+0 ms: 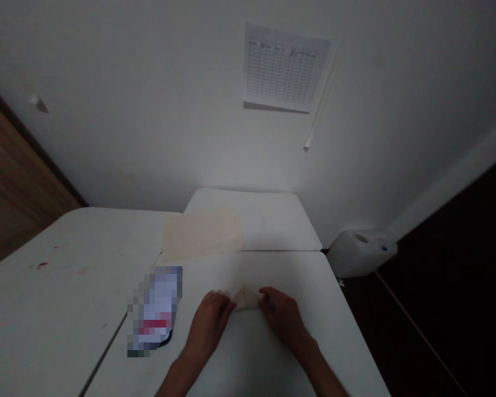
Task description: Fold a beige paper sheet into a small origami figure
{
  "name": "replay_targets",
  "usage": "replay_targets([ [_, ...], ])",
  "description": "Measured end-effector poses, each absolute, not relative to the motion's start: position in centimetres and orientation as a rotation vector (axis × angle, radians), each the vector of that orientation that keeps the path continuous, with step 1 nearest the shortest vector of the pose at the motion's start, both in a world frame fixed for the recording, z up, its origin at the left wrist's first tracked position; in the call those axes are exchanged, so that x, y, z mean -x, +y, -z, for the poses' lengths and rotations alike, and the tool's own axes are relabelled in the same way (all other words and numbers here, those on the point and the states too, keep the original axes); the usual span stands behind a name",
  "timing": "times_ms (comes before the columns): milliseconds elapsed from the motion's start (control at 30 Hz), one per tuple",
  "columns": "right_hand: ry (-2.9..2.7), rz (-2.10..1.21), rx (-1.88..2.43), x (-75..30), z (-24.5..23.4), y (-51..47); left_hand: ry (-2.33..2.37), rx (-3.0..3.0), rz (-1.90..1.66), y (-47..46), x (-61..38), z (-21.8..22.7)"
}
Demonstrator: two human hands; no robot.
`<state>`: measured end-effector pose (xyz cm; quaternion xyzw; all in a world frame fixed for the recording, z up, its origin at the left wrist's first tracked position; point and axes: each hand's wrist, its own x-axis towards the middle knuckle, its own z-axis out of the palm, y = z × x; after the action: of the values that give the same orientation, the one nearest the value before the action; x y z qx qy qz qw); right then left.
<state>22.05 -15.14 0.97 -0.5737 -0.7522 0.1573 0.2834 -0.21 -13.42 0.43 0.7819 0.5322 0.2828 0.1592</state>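
No wording, number, brand or sign is legible. The printed sheet [286, 69] on the wall, beyond and above the right hand [283, 311], bears a ruled table with headings too small to read; the object [157, 303] left of the left hand [210, 317] is pixelated.

The folded paper [244, 299] and flat sheet [202, 234] are showing beige, the desk [256, 353] white, the chart [281, 69] a dark grid.

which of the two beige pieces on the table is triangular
The small piece between the left hand and the right hand; the other, a larger flat sheet, is four-sided and lies farther off.
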Motion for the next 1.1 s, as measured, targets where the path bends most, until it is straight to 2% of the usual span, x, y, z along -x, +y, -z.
replay_targets([
  [600,-1.947,-0.474,1.625,-21.5,-1.6,-15.0,1.621,-2.296,-0.671,-13.3,-0.6,-0.9],
  [900,-2.214,-0.1,1.443,-20.4,-0.6,-15.4,1.631,-2.25,-0.66,-13.0,-0.5,-0.5],
  [1100,-2.397,-0.082,1.227,-20.3,0.4,-15.1,1.626,-2.246,-0.665,-12.9,-0.4,-0.2],
])
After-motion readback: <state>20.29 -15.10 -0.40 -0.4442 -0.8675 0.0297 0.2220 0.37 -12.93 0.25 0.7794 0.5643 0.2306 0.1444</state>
